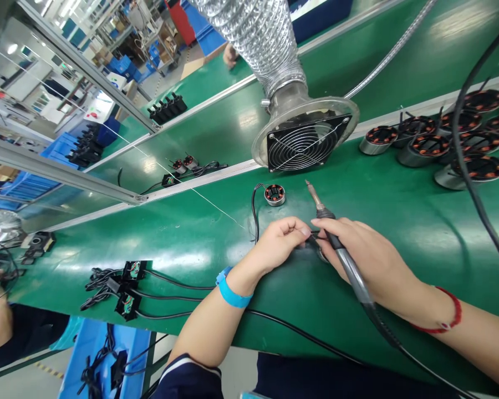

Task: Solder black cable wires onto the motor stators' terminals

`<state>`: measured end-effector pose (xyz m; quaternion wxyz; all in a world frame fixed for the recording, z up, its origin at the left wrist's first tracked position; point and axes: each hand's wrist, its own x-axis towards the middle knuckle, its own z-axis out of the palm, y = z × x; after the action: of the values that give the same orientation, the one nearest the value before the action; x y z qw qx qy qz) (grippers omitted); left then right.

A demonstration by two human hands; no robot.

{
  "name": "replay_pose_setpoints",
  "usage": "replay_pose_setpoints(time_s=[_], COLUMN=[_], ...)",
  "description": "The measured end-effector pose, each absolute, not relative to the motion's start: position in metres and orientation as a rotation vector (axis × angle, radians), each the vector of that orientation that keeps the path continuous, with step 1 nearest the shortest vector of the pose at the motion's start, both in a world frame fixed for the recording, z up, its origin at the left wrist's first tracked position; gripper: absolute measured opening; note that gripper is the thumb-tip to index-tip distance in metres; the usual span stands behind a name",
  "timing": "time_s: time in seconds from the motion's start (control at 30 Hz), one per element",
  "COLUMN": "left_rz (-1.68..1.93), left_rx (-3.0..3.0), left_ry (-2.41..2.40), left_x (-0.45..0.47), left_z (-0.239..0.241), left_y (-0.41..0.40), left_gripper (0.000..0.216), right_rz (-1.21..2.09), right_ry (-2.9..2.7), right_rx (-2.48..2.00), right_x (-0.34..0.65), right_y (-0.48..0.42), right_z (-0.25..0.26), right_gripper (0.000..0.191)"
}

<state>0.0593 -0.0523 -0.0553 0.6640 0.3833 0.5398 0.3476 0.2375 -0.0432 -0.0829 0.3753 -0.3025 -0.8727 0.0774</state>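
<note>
Black, thin wire leads [315, 237] sit pinched between both hands at the near middle of the green counter [399, 221], over a small round metal part [322, 255] that is mostly hidden beneath the fingers. The left hand [279, 244] has its grip closed on the leads, thumb against forefinger, apparently to hold them steady against the part. The right hand [368, 259] is closed around the grey-handled soldering iron [336, 244], held like a pen; its metal tip [313, 192] points up and away from the fingers, clear of the work. The iron's black cable [382, 327] runs back along the right forearm and off the near edge. A blue wrist strap [232, 292] circles the left wrist, with a black cord leaving it, most likely for static grounding. A red string bracelet [449, 321] is on the right wrist.

Just beyond the hands lies a small round motor stator with copper-coloured windings [275, 194], its black lead curling toward the left hand. Behind it stands a square black wire-guarded fan on a silver flexible duct [303, 145], facing the work, presumably to draw fumes. A cluster of similar wound stators [441, 147] lies well apart to the right. Black boards with cables [128, 288] lie near the left edge.
</note>
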Motion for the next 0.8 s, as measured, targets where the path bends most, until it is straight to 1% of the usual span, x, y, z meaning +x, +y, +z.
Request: replay_pose_setpoints(time_s=[0.17, 0.3, 0.47, 0.67, 0.8], left_rz=[0.711, 0.692, 0.695, 0.712, 0.709], left_rx=[0.898, 0.822, 0.787, 0.79, 0.764], left_ry=[1.232, 1.223, 1.22, 1.215, 1.206], left_x=[0.06, 0.062, 0.06, 0.059, 0.061], left_z=[-0.048, -0.049, -0.05, -0.053, -0.055], left_y=[-0.053, -0.054, -0.054, -0.054, -0.054], left_gripper=[0.014, 0.016, 0.018, 0.014, 0.017], right_rz=[0.251, 0.33, 0.352, 0.322, 0.309], right_ry=[-2.135, -2.105, -2.063, -2.113, -2.154], right_rx=[-0.804, -0.79, -0.822, -0.752, -0.743], right_x=[0.244, 0.245, 0.243, 0.247, 0.248], right_y=[-0.037, -0.036, -0.038, -0.036, -0.035], right_z=[-0.087, -0.089, -0.089, -0.088, -0.087], right_gripper=[0.028, 0.028, 0.029, 0.024, 0.027])
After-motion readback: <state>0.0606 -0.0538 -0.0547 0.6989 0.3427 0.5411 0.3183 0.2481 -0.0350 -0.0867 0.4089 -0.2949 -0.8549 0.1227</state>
